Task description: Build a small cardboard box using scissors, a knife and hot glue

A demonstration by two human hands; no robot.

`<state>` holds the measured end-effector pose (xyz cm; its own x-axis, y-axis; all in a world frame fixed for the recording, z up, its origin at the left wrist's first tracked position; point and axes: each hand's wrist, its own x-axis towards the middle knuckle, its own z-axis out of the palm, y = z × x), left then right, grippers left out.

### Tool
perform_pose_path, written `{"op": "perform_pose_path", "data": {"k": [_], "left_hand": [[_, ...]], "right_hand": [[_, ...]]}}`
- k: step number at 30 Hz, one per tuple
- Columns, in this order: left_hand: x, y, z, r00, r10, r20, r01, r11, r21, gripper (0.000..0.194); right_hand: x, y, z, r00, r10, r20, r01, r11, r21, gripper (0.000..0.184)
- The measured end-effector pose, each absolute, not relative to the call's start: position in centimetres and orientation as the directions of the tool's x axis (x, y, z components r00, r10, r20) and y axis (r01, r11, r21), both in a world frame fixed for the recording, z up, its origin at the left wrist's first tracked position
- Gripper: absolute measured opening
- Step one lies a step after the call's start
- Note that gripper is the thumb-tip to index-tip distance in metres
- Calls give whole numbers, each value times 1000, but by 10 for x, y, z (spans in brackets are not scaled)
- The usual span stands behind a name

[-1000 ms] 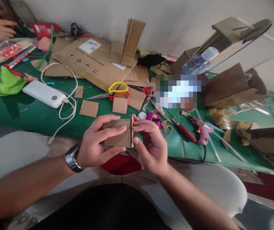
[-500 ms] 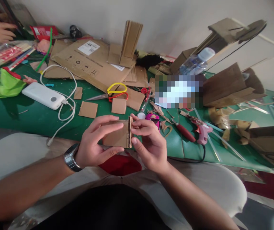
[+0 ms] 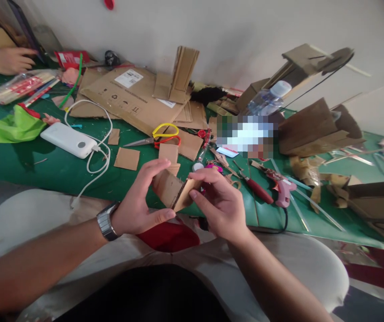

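Between my hands is a small folded cardboard piece (image 3: 167,187), its two panels meeting at an angle along a dark, rough edge. My right hand (image 3: 222,203) pinches the right-hand panel between thumb and fingers. My left hand (image 3: 136,201) frames the left-hand panel, fingers near its upper edge and thumb at the bottom corner. Just beyond lie a small cardboard square (image 3: 168,153) and scissors (image 3: 158,137) with yellow and orange handles. Another cardboard square (image 3: 127,158) lies to the left.
Left are a white power bank (image 3: 66,139) with its cable and another person's hand (image 3: 15,60). Flattened cardboard (image 3: 125,96) lies at the back. To the right are a red-handled tool (image 3: 259,190), a pink glue gun (image 3: 284,192), a plastic bottle (image 3: 267,99) and cardboard constructions (image 3: 309,127).
The cardboard piece has turned, so its right panel now faces me more. My right hand has shifted slightly right, and my left fingers have lifted off the panel's face. The view has tilted up.
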<state>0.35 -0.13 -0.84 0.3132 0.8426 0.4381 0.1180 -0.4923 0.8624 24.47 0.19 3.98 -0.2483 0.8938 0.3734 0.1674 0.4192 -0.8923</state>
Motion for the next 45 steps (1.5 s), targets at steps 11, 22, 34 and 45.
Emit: {"op": "perform_pose_path", "data": {"k": [11,22,34,45], "left_hand": [[11,8,-19,118,910,397,-14,-399,917,100],[-3,26,-13,64,589,806,255,-790,557,86],[-9,25,-17,119,710,694,7,-699,715,102],[-6,29,-30,136,902,410,-296,-358,886,72]], "right_hand": [[235,21,71,-482,784,392,119,502,-857,21],[187,192,54,-648,760,36,722,629,-287,41],[178,216,48,-623,765,-162,777,583,-236,60],[277,129,89,-346,935,77,326,197,-924,62]]}}
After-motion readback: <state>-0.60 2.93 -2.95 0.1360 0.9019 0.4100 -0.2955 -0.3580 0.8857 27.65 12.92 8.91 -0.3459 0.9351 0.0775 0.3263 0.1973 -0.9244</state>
